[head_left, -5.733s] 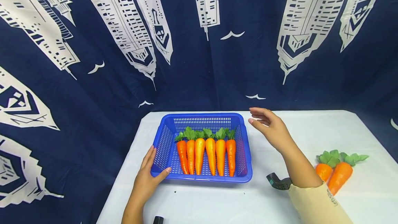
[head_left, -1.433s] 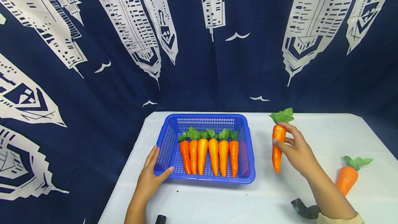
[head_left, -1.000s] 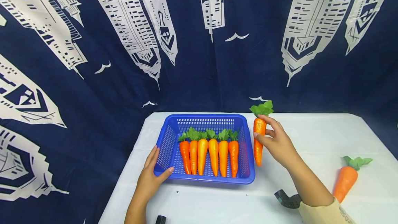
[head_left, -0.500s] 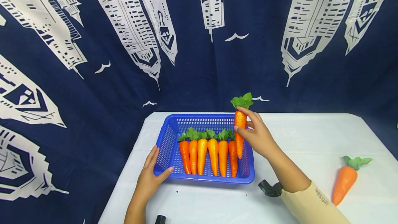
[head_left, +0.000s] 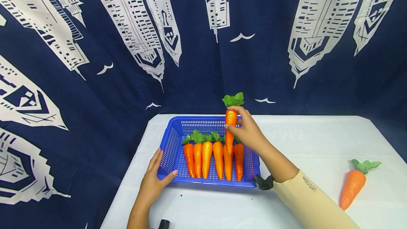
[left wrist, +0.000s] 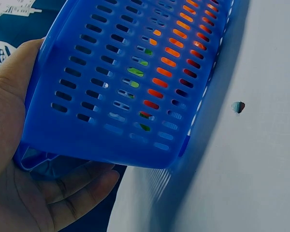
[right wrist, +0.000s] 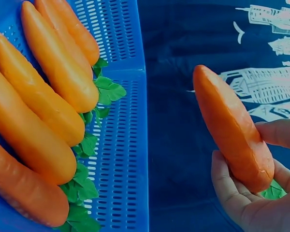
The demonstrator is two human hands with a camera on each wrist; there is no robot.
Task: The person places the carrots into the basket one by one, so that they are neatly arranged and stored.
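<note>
Over the blue plastic basket, my right hand pinches an orange carrot near its leafy top, tip down. In the right wrist view this carrot is gripped between thumb and fingers, and its leaves are mostly hidden. Several carrots lie side by side in the basket, leaves toward the far side; the held carrot partly covers one of them. My left hand holds the basket's near left corner, thumb at the front rim and fingers along the left side, as the left wrist view also shows.
One more carrot lies on the white table at the right. Behind the table hangs a dark blue cloth printed with white buildings. A black wrist device on the right arm is close to the basket's near right corner.
My right hand, without a carrot at first, has picked one up from the right and carried it leftward over the basket. One carrot is left on the right. The left hand stays at the basket corner.
</note>
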